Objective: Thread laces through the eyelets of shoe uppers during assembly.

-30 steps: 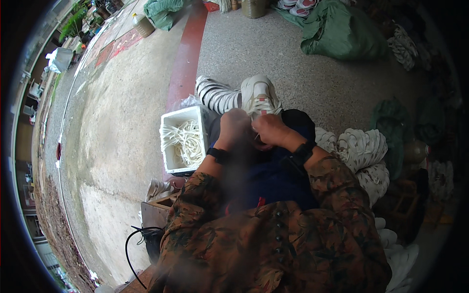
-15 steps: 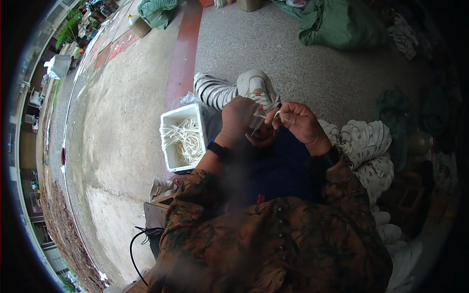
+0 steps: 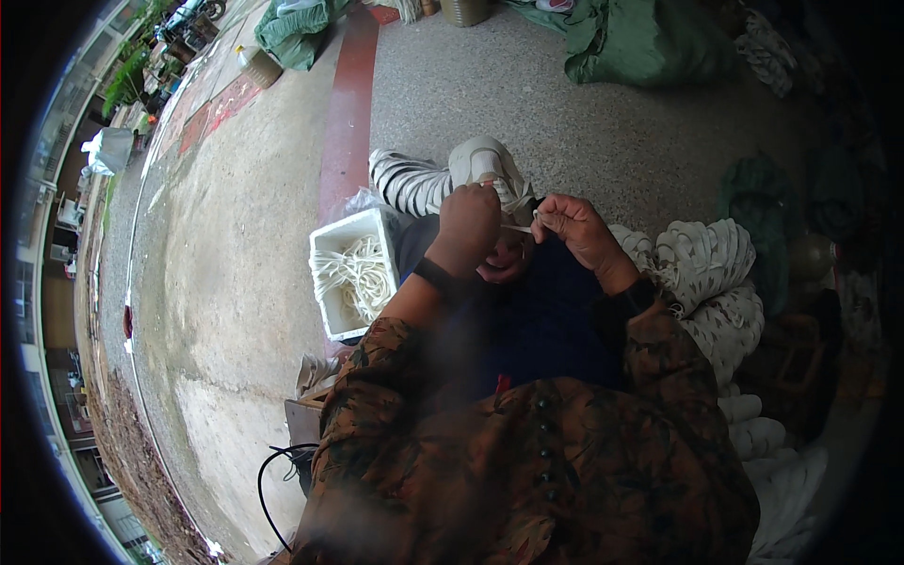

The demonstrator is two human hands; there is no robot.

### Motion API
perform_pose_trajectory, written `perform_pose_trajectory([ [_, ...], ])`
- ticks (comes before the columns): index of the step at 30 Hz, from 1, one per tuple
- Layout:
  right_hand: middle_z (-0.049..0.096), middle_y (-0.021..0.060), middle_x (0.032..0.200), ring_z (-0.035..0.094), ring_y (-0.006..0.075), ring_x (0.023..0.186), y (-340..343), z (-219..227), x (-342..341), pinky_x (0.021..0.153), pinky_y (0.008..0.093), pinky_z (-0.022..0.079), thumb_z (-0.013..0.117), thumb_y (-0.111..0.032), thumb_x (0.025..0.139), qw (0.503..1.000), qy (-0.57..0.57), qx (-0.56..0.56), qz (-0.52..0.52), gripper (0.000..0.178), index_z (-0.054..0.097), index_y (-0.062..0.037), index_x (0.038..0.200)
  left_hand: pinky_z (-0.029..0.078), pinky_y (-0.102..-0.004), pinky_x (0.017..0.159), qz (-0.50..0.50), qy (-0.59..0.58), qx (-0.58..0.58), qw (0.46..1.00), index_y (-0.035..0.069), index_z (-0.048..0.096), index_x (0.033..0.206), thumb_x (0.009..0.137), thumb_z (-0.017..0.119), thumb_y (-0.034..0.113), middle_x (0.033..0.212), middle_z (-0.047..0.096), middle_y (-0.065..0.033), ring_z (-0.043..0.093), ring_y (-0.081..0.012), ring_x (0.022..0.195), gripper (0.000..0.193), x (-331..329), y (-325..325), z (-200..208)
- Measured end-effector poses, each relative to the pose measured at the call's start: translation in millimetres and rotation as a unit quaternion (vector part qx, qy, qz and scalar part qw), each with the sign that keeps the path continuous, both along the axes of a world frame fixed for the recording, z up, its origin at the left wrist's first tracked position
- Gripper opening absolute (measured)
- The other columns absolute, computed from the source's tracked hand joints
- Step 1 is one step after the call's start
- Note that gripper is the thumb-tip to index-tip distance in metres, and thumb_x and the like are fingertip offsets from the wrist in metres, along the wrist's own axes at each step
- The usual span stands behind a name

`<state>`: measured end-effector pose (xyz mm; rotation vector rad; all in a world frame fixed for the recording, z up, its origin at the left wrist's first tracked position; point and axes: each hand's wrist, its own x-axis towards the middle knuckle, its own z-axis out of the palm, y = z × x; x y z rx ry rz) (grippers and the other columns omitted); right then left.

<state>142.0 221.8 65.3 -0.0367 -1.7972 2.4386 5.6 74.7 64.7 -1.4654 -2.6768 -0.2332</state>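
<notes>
My left hand (image 3: pixel 471 231) and my right hand (image 3: pixel 576 231) are raised close together over my lap, above a dark blue cloth (image 3: pixel 546 311). A thin white strip (image 3: pixel 516 228) runs between them, pinched by the fingers of both hands. What the left palm holds besides is hidden. A white box (image 3: pixel 331 282) with white cords (image 3: pixel 363 275) stands on the floor just left of my left wrist. My striped sock and white shoe (image 3: pixel 480 162) lie beyond the hands.
Piles of white woven pieces (image 3: pixel 702 273) lie at my right. A green sack (image 3: pixel 650 42) and other green bundles (image 3: pixel 292 33) sit far off on the grey floor. A red stripe (image 3: pixel 347 122) runs along the floor. A black cable (image 3: pixel 273 471) loops at lower left.
Both hands were pressed together near the shoe; they have drawn apart a little, the right hand moving right, and the white strip now shows between them.
</notes>
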Motion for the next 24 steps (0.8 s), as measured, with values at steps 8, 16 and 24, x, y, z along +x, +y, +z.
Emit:
perform_pose_trajectory([
  [8,0.049,-0.0024,0.069,0.046,0.0075,0.066,17,-4,-21,0.063,0.0237,0.038,0.054,-0.012,0.090,0.989,-0.013,0.121,-0.087,0.013,0.055,-0.0055,0.079,0.052,-0.0391,0.062,-0.040,-0.042,-0.089,0.994,0.010,0.064,0.081,0.081,0.055,0.019,0.080,0.067,-0.0096,0.066,-0.0280,0.073,0.012,-12,-21,11],
  [16,0.043,-0.0064,0.065,0.039,0.0028,0.060,137,-61,97,0.056,0.0203,0.032,0.051,-0.013,0.087,0.909,-0.157,0.195,-0.332,0.013,0.053,-0.0083,0.076,0.048,-0.0446,0.060,0.252,-0.043,-0.021,0.967,0.008,0.061,0.074,0.078,0.065,0.021,0.073,0.064,-0.0139,0.063,-0.0347,0.071,0.014,-80,-219,-7],
  [24,0.062,0.0062,0.077,0.062,0.0224,0.077,119,-47,88,0.064,0.0361,0.046,0.069,-0.011,0.074,0.800,-0.111,0.546,-0.222,0.018,0.061,-0.0071,0.089,0.049,-0.0355,0.061,0.235,-0.235,0.170,0.928,0.004,0.067,0.074,0.074,0.069,0.015,0.070,0.065,-0.0130,0.063,-0.0250,0.063,0.011,-73,-260,-51],
])
